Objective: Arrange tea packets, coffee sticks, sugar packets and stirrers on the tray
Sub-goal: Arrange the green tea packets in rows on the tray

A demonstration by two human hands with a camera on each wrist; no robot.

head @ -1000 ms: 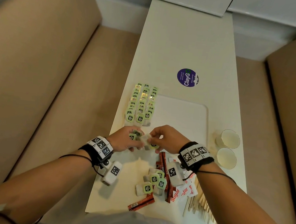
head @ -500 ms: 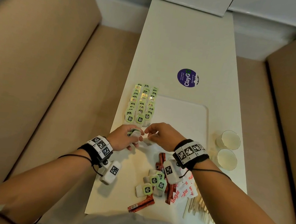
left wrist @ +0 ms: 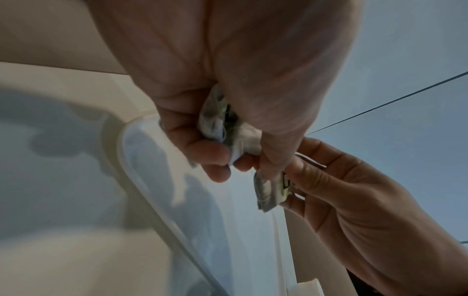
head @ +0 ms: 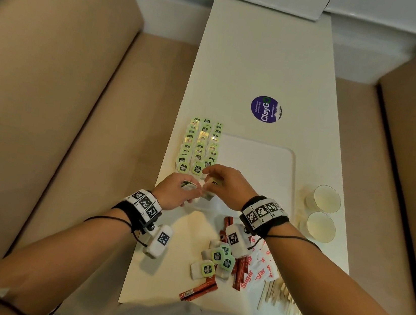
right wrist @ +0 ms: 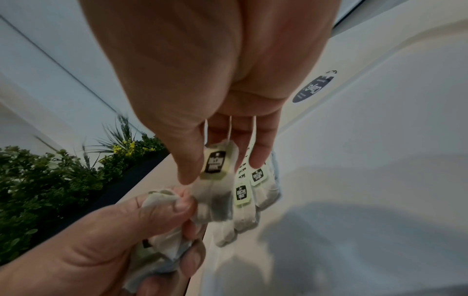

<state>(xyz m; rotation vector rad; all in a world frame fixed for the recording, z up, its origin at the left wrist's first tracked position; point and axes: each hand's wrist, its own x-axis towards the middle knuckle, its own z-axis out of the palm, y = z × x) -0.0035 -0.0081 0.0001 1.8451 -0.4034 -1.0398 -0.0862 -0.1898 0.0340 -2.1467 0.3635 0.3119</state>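
A: What had shifted since a second earlier?
B: Both hands had moved up toward the tea-bag rows (head: 200, 145) on the tray (head: 267, 160).
A: And the grips?
B: The left hand (head: 175, 192) clutched a bunch of spare tea bags (right wrist: 162, 236) as stock; the right hand (head: 227, 183) pinched one tea bag (right wrist: 215, 180), probably to lengthen a row. Coffee sticks (head: 197, 292), sugar packets (head: 258, 272) and stirrers (head: 278, 296) waited nearer the person.
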